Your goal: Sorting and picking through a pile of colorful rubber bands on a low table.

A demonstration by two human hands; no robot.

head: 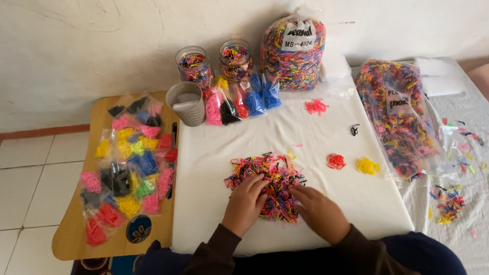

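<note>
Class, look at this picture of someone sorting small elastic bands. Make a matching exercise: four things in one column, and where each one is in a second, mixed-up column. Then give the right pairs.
Things
1. yellow pile of bands
2. grey mesh cup
3. two glass jars
4. mixed heap of bands

Places
A. under both hands
B. against the wall, beside the big tied bag
C. right of the small red pile
D. at the white board's back left corner, by the wooden tray

Pairs: 1-C, 2-D, 3-B, 4-A

The left hand and right hand rest on the heap.
</note>
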